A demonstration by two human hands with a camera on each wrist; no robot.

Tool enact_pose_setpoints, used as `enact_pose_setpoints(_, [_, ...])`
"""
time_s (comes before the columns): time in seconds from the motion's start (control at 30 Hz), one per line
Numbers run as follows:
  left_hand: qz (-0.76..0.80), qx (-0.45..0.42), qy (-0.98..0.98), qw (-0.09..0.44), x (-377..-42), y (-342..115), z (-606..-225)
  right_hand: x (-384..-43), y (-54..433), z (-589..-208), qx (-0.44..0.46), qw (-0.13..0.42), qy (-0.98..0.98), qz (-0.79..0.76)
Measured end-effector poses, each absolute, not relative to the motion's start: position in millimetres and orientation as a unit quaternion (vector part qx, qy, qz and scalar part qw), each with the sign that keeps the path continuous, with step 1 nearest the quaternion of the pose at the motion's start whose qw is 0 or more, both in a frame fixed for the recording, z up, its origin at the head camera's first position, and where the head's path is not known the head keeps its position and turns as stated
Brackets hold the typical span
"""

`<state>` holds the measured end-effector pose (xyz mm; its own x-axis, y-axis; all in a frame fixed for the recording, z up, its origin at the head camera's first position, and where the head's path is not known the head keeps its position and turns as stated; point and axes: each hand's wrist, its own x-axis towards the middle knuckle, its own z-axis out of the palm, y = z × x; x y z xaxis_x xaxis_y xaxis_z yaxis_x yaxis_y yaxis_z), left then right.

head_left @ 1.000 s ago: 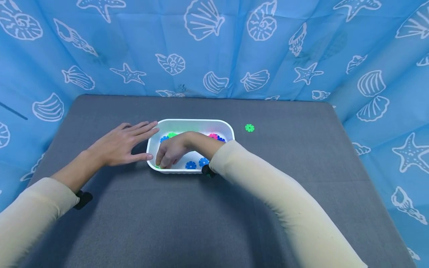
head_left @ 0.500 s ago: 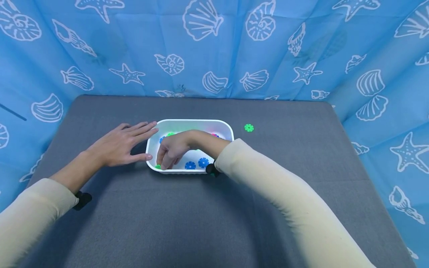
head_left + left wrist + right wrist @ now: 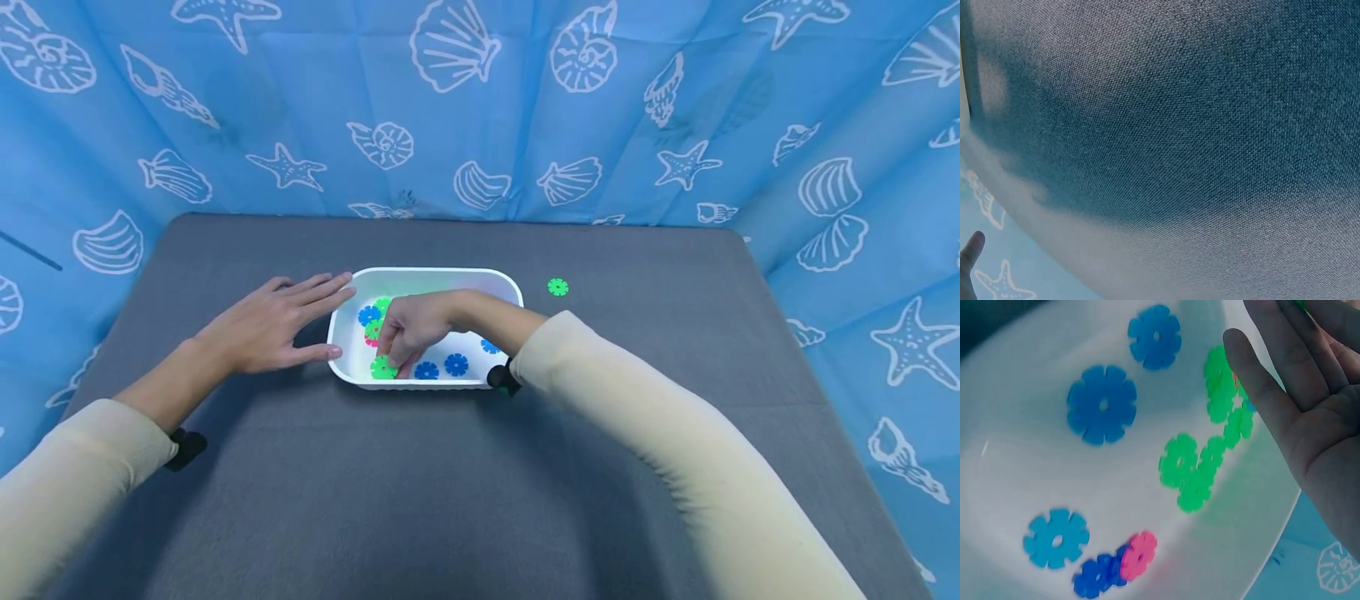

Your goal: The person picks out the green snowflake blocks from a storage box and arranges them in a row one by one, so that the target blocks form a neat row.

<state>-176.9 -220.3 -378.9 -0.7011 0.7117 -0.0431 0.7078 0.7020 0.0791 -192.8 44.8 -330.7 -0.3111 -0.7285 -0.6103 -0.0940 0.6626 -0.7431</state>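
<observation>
The spread left hand (image 3: 273, 325) touches the tub (image 3: 427, 384), likely to steady it, while the curled right hand (image 3: 417, 321) pinches a green disc (image 3: 383, 367) inside.

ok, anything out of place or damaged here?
One thing: a green disc lies alone on the gray table, right of the white tray in the head view. It looks stray because the other visible discs are inside the tray. No obvious damage.

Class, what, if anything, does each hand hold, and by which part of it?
The right hand pinches a green disc, apparently by its edge; the exact spot is hidden. The left hand grips nothing.
</observation>
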Motion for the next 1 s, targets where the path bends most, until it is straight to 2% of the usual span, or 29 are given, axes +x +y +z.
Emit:
enact_pose_setpoints(0.2, [0.026, 0.383, 0.922, 0.043, -178, -220, -378, -194, 66, -325, -0.259, 0.531, 0.738, -0.325])
enact_pose_setpoints(0.4, [0.021, 0.382, 0.923, 0.046, -178, -220, -377, -200, 100, -317, -0.246, 0.520, 0.748, -0.331])
enact_pose_setpoints(0.67, [0.006, 0.385, 0.922, 0.050, -179, -218, -372, -212, 153, -302, -0.219, 0.479, 0.780, -0.338])
enact_pose_setpoints(1.0, [-0.017, 0.394, 0.918, 0.047, -181, -214, -362, -226, 218, -298, -0.138, 0.402, 0.830, -0.362])
